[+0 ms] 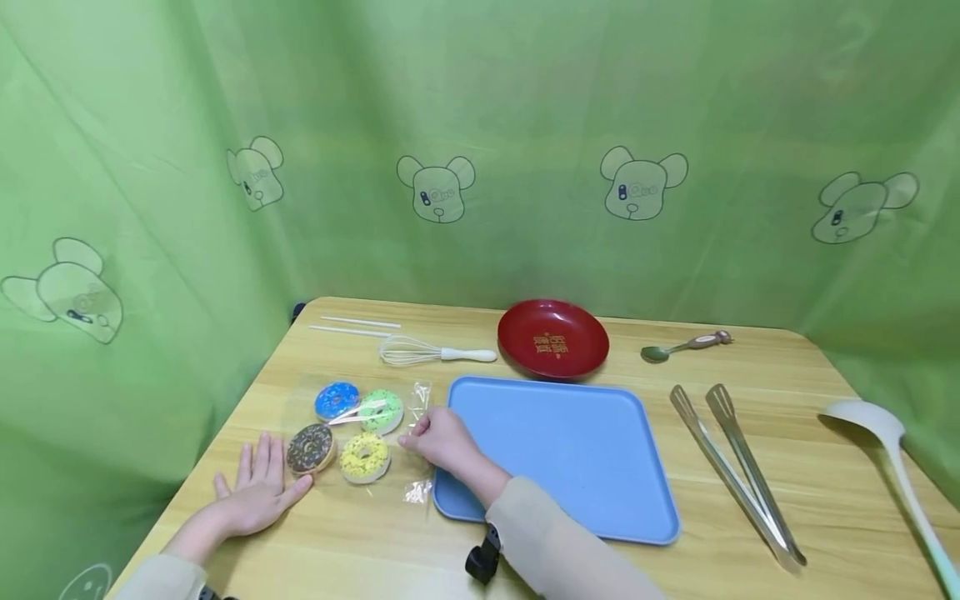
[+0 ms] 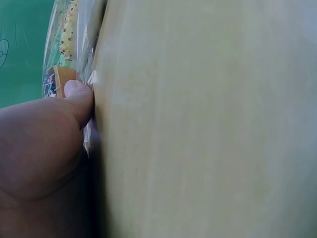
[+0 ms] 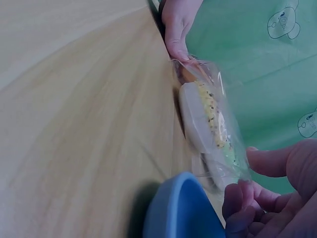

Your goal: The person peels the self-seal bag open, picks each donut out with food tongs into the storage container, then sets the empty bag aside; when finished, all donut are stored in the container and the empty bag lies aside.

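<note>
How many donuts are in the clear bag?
4 in the head view: blue donut back left, green donut back right, brown donut front left, yellow donut front right. None looks hidden.

With thumb and curled fingertips, my right hand [image 3: 297, 198] pinches the near edge of a clear plastic bag [image 3: 234, 119]. Inside, seen side-on, a pale-bottomed doughnut with yellow, dark-flecked icing [image 3: 207, 114] sits between a green-iced doughnut [image 3: 229, 157] nearer me and a tan-sided doughnut [image 3: 187, 75]. My left hand [image 3: 181, 25] touches the far end with its thumb. Just beside my right fingers rises a blue tray's rim [image 3: 171, 206], on the wood-grain table [image 3: 94, 114].
</note>
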`<state>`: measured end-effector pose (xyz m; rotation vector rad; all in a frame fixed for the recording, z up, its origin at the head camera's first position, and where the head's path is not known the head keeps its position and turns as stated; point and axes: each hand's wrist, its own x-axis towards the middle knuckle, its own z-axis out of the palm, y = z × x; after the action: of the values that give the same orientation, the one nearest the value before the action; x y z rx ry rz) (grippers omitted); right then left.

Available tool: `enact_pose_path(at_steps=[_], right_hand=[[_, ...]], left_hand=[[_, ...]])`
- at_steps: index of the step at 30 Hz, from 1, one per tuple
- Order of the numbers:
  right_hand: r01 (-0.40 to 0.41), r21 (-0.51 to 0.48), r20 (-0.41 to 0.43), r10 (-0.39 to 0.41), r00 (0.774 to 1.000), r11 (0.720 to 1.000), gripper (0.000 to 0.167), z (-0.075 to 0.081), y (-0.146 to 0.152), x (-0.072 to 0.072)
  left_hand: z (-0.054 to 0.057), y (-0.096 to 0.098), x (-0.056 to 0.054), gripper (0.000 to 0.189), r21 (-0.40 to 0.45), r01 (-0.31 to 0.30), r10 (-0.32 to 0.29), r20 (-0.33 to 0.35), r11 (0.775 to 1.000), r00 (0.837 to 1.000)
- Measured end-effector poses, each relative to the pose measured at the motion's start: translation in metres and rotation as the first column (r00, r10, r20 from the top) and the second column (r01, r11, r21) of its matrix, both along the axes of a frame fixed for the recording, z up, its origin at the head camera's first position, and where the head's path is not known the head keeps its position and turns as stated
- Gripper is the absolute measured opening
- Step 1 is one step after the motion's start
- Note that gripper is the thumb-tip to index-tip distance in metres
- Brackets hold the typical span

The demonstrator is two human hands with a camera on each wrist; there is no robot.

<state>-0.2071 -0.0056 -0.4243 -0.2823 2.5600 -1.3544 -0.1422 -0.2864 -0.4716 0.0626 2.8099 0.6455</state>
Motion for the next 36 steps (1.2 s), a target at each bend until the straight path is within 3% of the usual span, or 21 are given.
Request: enact_pose_path(at_steps=[7, 14, 22, 28, 36], right_hand=[[-0.038, -0.015, -0.020, 0.038, 0.999, 0.999, 0.016, -0.005, -0.001, -0.002], [-0.011, -0.104, -0.024, 0.009, 1.000, 0.994, 0.014, -0.011, 0.007, -0.005], [-0.008, -0.182, 0.018, 0.011, 1.000, 0.983, 0.012, -0.014, 0.023, -0.009], [0.021, -0.205, 0.029, -0.015, 0.999, 0.979, 0.012, -0.016, 0.029, -0.009], [-0.033, -0.162, 0.052, 0.042, 0.998, 0.986, 0.011, -0.019, 0.037, -0.007]], left_hand=[[-0.008, -0.005, -0.004, 0.102, 0.007, -0.002, 0.002, -0.030, 1.000, 1.000], [0.003, 0.000, 0.000, 0.098, 0.001, -0.006, 0.006, 0.023, 1.000, 1.000], [0.009, 0.004, 0.001, 0.097, -0.026, 0.002, -0.001, 0.032, 1.000, 0.999], [0.005, 0.003, 0.000, 0.097, 0.003, 0.004, -0.004, 0.013, 1.000, 1.000], [-0.008, -0.003, -0.003, 0.101, 0.003, -0.004, 0.004, 0.003, 1.000, 1.000]])
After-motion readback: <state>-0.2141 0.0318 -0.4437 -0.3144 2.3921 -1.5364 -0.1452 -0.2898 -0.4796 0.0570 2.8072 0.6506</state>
